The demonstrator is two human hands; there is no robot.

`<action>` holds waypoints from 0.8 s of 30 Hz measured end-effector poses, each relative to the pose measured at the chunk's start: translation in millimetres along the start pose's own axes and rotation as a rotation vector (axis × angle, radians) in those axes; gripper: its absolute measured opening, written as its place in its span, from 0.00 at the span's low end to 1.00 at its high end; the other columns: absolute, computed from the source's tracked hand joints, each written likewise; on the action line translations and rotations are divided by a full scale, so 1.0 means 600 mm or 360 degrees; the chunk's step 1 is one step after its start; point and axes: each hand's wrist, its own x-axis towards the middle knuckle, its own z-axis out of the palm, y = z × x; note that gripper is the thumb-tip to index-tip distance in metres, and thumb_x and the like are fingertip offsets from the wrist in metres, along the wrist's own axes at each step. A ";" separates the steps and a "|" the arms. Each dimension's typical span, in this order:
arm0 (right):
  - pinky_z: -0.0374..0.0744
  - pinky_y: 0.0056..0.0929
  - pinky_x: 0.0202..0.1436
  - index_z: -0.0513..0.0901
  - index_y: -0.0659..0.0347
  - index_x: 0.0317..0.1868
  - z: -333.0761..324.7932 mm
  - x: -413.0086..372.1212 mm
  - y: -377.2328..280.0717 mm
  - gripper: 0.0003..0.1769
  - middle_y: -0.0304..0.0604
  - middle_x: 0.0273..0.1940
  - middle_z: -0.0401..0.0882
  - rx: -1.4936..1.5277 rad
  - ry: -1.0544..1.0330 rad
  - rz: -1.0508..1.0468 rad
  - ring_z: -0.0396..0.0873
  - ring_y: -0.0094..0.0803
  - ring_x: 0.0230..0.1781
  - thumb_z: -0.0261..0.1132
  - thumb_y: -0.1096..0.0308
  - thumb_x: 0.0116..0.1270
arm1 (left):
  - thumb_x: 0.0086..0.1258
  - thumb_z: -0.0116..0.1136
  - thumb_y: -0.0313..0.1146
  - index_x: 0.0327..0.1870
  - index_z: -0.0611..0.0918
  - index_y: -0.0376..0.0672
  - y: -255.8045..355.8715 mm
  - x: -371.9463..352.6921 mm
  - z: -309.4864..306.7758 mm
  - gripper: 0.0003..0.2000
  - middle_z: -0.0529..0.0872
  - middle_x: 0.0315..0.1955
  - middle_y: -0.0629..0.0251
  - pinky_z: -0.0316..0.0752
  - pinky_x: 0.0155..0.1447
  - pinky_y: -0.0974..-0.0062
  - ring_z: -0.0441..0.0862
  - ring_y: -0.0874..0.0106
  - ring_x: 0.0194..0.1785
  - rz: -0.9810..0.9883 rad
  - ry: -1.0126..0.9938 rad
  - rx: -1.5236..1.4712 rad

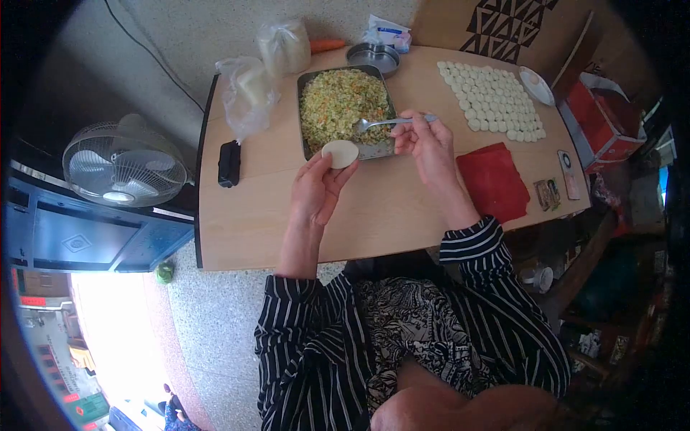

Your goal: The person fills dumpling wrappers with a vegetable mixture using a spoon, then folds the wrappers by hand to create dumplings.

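Observation:
My left hand [320,185] holds a round, pale dough wrapper [341,154] on its fingers, just in front of a rectangular metal tray [375,151]. Heaped in the tray is a chopped vegetable filling [343,102], green and yellow with orange bits. In my right hand [427,147] is a metal spoon [392,122], gripped by its handle. The spoon's bowl end touches the filling at the tray's right side. No filling shows on the wrapper.
Rows of small dough rounds [496,100] lie at the back right beside a white plate [537,85]. A red cloth [493,182] lies right of my arm. Plastic bags [248,97], a black case [229,164] and a round metal tin [373,59] surround the tray. A fan [123,164] stands left.

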 end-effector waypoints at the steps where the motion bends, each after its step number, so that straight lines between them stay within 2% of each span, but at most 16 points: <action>1: 0.83 0.27 0.33 0.76 0.67 0.50 0.002 -0.005 -0.009 0.14 0.50 0.34 0.82 -0.0036 -0.0028 -0.0020 0.81 0.28 0.28 0.53 0.63 0.80 | 0.81 0.40 0.28 0.61 0.70 0.23 0.000 0.005 0.001 0.17 0.78 0.57 0.45 0.76 0.68 0.57 0.79 0.56 0.61 -0.0014 -0.0021 0.0019; 4: 0.82 0.26 0.34 0.76 0.68 0.50 0.003 -0.017 -0.024 0.14 0.48 0.34 0.82 -0.0216 -0.0147 -0.0100 0.80 0.27 0.28 0.52 0.64 0.80 | 0.81 0.39 0.27 0.60 0.70 0.22 -0.002 0.021 0.002 0.16 0.79 0.55 0.45 0.77 0.68 0.56 0.80 0.56 0.59 -0.0042 -0.0023 0.0017; 7: 0.82 0.26 0.35 0.76 0.68 0.52 0.005 -0.033 -0.019 0.14 0.46 0.34 0.82 -0.0554 -0.0315 -0.0339 0.80 0.26 0.27 0.51 0.64 0.81 | 0.81 0.39 0.27 0.57 0.71 0.23 -0.005 0.033 0.003 0.15 0.80 0.52 0.46 0.77 0.68 0.55 0.81 0.56 0.57 -0.0068 -0.0012 0.0013; 10: 0.80 0.26 0.35 0.76 0.68 0.52 0.004 -0.057 -0.019 0.09 0.44 0.37 0.82 -0.1031 -0.0548 -0.0509 0.80 0.26 0.31 0.55 0.73 0.77 | 0.81 0.39 0.27 0.55 0.72 0.23 -0.009 0.044 -0.004 0.14 0.80 0.51 0.47 0.77 0.68 0.54 0.82 0.57 0.55 -0.0094 -0.0021 0.0038; 13: 0.80 0.26 0.34 0.77 0.68 0.53 0.006 -0.073 -0.024 0.16 0.45 0.39 0.81 -0.1369 -0.0840 -0.1035 0.79 0.29 0.31 0.61 0.81 0.65 | 0.80 0.41 0.26 0.53 0.73 0.23 -0.011 0.039 0.003 0.13 0.81 0.50 0.47 0.76 0.69 0.54 0.83 0.58 0.54 -0.0079 -0.0044 0.0017; 16: 0.80 0.27 0.33 0.77 0.67 0.55 0.009 -0.085 -0.022 0.25 0.46 0.41 0.80 -0.1601 -0.0958 -0.1214 0.80 0.32 0.31 0.61 0.86 0.54 | 0.80 0.43 0.27 0.52 0.73 0.24 -0.017 0.046 -0.001 0.12 0.81 0.50 0.48 0.76 0.69 0.54 0.83 0.60 0.53 -0.0064 -0.0073 0.0005; 19: 0.84 0.37 0.41 0.78 0.66 0.54 0.006 -0.091 -0.022 0.23 0.50 0.42 0.81 -0.1726 -0.0969 -0.1239 0.83 0.44 0.39 0.64 0.85 0.55 | 0.80 0.44 0.28 0.53 0.74 0.26 -0.019 0.044 -0.004 0.12 0.81 0.51 0.50 0.77 0.68 0.54 0.83 0.61 0.53 -0.0053 -0.0078 -0.0003; 22: 0.84 0.37 0.41 0.78 0.65 0.54 0.006 -0.086 -0.024 0.23 0.50 0.42 0.81 -0.1529 -0.0894 -0.1138 0.83 0.44 0.39 0.64 0.85 0.55 | 0.81 0.43 0.29 0.54 0.73 0.27 -0.014 0.039 0.002 0.13 0.81 0.52 0.51 0.77 0.68 0.56 0.83 0.61 0.53 -0.0045 -0.0096 -0.0060; 24: 0.81 0.32 0.37 0.78 0.66 0.55 0.008 -0.085 -0.023 0.23 0.49 0.41 0.80 -0.1463 -0.0844 -0.1125 0.82 0.39 0.36 0.62 0.86 0.57 | 0.81 0.44 0.30 0.54 0.74 0.27 -0.015 0.039 0.005 0.13 0.81 0.52 0.52 0.77 0.68 0.57 0.83 0.61 0.53 -0.0033 -0.0107 -0.0059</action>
